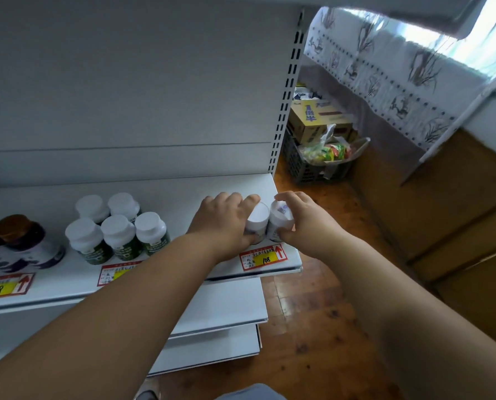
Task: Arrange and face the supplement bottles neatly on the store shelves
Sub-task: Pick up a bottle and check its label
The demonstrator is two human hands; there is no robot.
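Both hands are holding 2 white bottles side by side near the shelf's (281, 183) right front edge: the left hand (223, 223) is gripping one bottle (257, 219), the right hand (304, 220) the other bottle (280, 219). Bare shelf is lying behind them.

A shop: white slotted shelving (142, 267) with handwritten price tags (262, 257) under rows of supplement bottles (119, 229).

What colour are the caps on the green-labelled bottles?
White caps, clearest in the head view.
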